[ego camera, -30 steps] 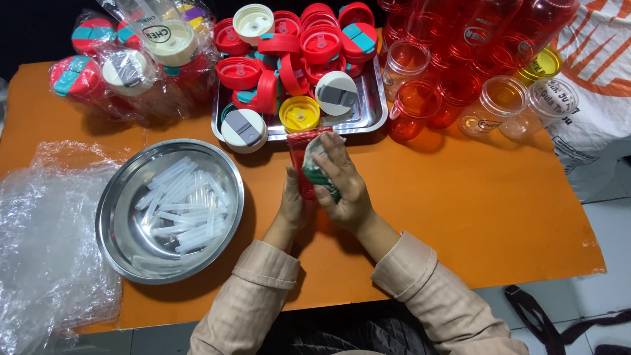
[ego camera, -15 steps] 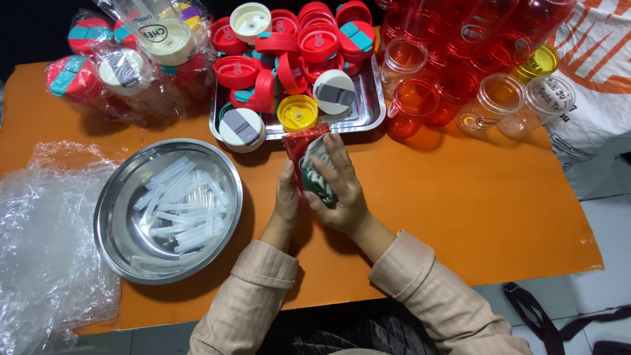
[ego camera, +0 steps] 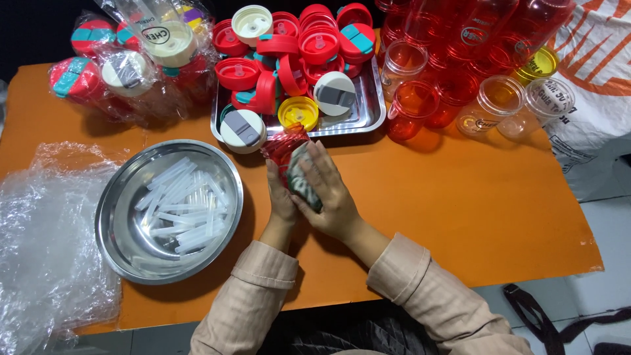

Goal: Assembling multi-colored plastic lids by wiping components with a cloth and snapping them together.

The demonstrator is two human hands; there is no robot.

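Red translucent bottle (ego camera: pixel 284 148) lies tilted on its side at table centre, mouth toward the far tray, base toward the person; it is cradled so both palms can work around its body. A grey-green part or cloth at its near end is pressed under the right hand; what it is cannot be told.

Left hand (ego camera: pixel 279 197) grips the bottle's left flank, fingers curled. Right hand (ego camera: pixel 328 190) is clasped over the top, fingers spread, wrist angled in from near right.

Steel tray (ego camera: pixel 368 115) of red and white lids sits just beyond. Steel bowl (ego camera: pixel 118 223) of clear straws lies left. Empty red bottles (ego camera: pixel 420 98) stand far right.
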